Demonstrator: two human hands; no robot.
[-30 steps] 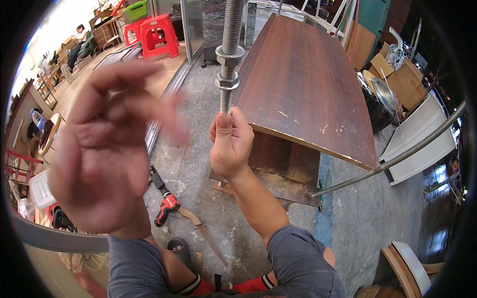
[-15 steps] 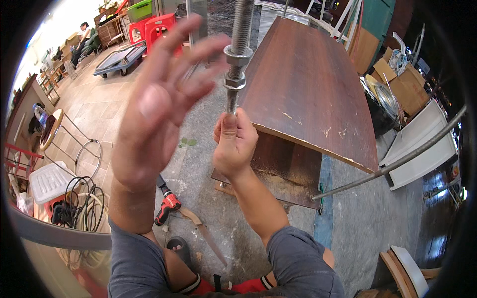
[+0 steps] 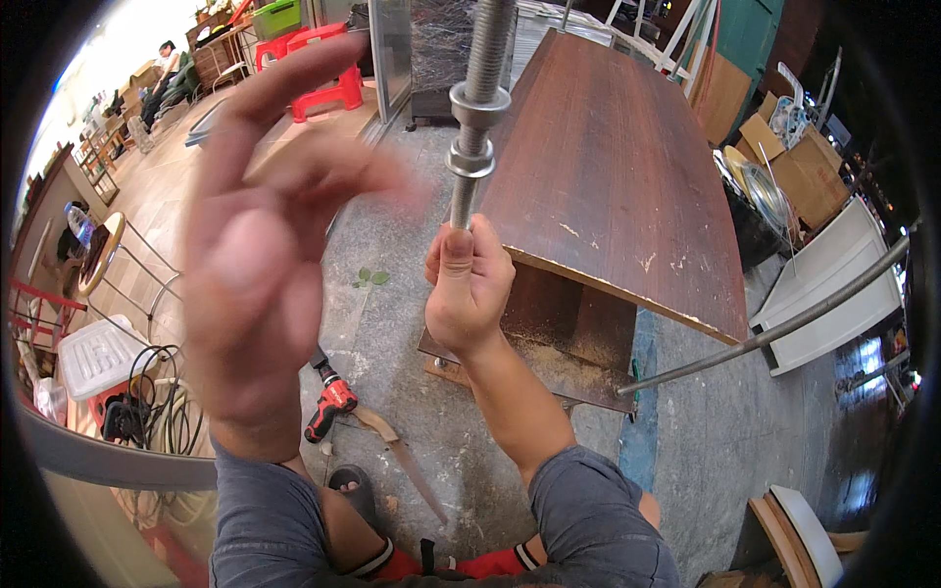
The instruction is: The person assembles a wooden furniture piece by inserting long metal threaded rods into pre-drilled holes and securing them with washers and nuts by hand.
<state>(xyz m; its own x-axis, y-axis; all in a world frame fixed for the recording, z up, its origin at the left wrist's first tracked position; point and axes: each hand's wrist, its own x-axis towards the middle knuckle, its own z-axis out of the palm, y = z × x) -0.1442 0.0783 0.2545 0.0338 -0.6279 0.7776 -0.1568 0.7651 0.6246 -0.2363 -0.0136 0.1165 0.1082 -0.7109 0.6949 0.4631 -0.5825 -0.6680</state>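
My right hand is closed in a fist around the lower part of a threaded metal rod, thumb up along it. The rod stands nearly upright before me and runs out of the top of the view. Just above the fist, two nuts sit on it: a lower nut and a wider, flanged-looking upper one. To the left of the rod, my left hand is raised and smeared by motion. Its fingers are apart, some of them bent, and it touches neither rod nor nuts.
A dark wooden board rests beyond my right hand, with sawdust on the lower board. On the floor lie a red cordless drill and a handsaw. A curved metal pipe crosses the right side. Cables lie left.
My left hand has swung left, away from the rod and nuts, its fingers bending more. The right hand and the rod have shifted slightly to the right.
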